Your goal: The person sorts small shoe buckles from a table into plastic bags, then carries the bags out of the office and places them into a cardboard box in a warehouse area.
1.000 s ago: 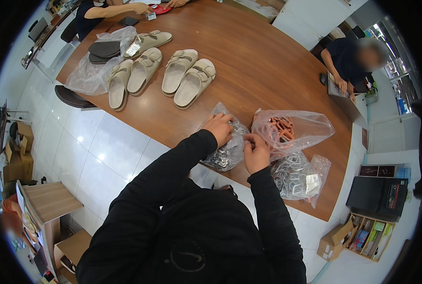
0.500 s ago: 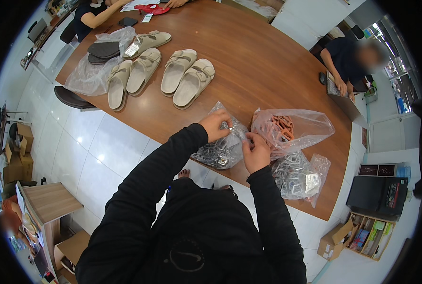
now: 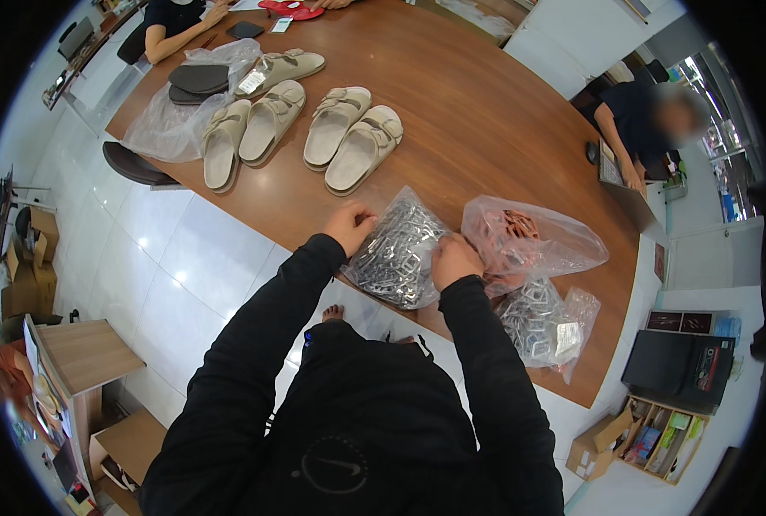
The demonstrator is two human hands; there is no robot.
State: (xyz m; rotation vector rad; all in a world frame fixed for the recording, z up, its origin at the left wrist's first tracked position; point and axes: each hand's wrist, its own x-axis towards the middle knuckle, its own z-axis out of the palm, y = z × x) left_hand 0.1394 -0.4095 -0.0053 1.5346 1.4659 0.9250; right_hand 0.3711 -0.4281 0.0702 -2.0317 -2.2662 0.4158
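A clear plastic bag of silver metal buckles [image 3: 402, 258] lies at the table's near edge, between my hands. My left hand [image 3: 351, 226] is at its left edge, fingers curled together; whatever they pinch is too small to make out. My right hand [image 3: 458, 261] is closed on the plastic at the bag's right side, its fingertips partly hidden. Just beyond that hand sits a pinkish clear bag [image 3: 563, 236] with orange-brown pieces [image 3: 520, 225] inside. Nearer and to the right is a second bag of metal buckles [image 3: 533, 322], bearing a white label.
Beige two-strap sandals [image 3: 335, 129] stand farther left on the wooden table [image 3: 452, 112], beside dark soles [image 3: 198, 83] on crumpled plastic. A person works at a laptop [image 3: 611, 163] on the right. Another person sits at the far left, near a red sandal [image 3: 292, 9].
My left hand has moved left, from over the buckle bag to its edge, uncovering more of the buckles. My right hand stays at the bag's right side, turned slightly. The view has shifted slightly.
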